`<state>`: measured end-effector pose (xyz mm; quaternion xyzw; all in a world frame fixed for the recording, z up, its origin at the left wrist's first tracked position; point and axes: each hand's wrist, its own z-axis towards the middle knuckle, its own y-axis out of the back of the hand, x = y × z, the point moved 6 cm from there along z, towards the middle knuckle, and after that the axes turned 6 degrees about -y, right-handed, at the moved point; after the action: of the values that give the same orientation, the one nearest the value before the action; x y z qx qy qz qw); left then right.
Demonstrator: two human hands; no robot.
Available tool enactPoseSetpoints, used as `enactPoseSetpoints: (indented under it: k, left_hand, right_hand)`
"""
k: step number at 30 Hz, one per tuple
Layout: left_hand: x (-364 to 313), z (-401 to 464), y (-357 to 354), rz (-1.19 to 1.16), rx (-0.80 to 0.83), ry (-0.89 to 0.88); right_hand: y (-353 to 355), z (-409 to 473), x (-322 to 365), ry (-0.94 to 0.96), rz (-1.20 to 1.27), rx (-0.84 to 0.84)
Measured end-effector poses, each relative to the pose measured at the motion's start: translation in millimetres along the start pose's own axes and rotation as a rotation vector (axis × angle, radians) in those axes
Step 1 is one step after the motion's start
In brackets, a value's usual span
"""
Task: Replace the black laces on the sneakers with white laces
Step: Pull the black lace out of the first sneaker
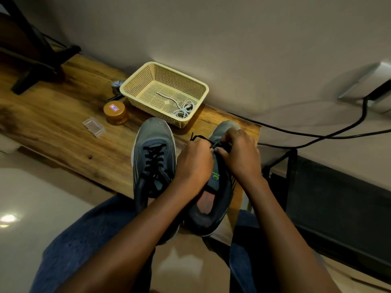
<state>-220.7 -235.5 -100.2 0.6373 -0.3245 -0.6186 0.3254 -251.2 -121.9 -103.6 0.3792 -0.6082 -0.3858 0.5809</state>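
**Both hands at the right sneaker's black lace**

Both sneakers lie lengthwise, heels toward the person, toes pointing away. The left hand (193, 163) and right hand (239, 155) meet over the right sneaker (213, 199), fingers (208, 148) pinching its black lace (201, 138). Left of them, the left sneaker (153, 153) is fully laced. A green logo marks the tongue, unreadable. Beyond the fingers, on the wooden worktop (63, 123) against the wall, white laces (182, 109) lie in a basket (146, 79).

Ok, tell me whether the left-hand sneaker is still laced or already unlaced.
Laced. The left sneaker shows its black lace crisscrossed through the eyelets; both hands are on the other sneaker.
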Motion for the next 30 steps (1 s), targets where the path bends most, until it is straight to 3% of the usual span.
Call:
enactPoseSetpoints:
  k: [12,18,21,24,30]
  left_hand:
    - [-0.6,0.6,0.0,-0.017,0.008,0.023]
    - [-1.6,-0.5,2.3,-0.011,0.007,0.016]
    - [1.8,0.0,1.4,-0.006,0.011,0.024]
    - [2.6,0.5,0.4,-0.017,0.017,0.025]
    - [0.5,0.8,0.7,0.021,0.025,0.021]
  right_hand:
    - [5.7,-2.9,6.0,0.075,-0.015,-0.133]
    - [19.8,-1.3,-20.5,-0.196,0.35,-0.285]
    - [10.2,2.9,-15.5,-0.131,0.331,-0.146]
    - [-0.6,2.4,-5.8,-0.005,0.157,-0.013]
    - [1.7,-0.8,1.1,0.045,0.01,-0.061]
